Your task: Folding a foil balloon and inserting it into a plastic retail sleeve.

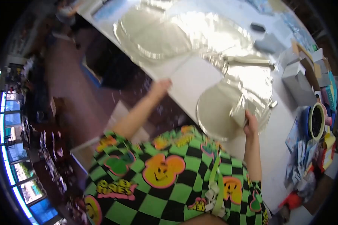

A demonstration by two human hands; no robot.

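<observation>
On the white table (281, 146) lie several flat pieces of shiny silver foil with round, crimped rims, like uninflated foil balloons. The nearest round foil piece (218, 108) reaches the table's near edge, and my right hand (251, 124) is closed on a creased fold of its foil, thumb on top. Farther off, a larger foil piece (154, 37) spreads toward the far left. My left hand (161, 88), slightly blurred, is closed at the table's left edge, beside a pale, flat sheet (195, 77). Whatever its fingers hold is unclear.
Cardboard boxes (298, 77) stand at the right, with a cream-rimmed bowl of dark bits (317, 122) nearer. Small packets (302, 155) and a red item (292, 201) lie along the right edge. A small black object (257, 27) rests at the back.
</observation>
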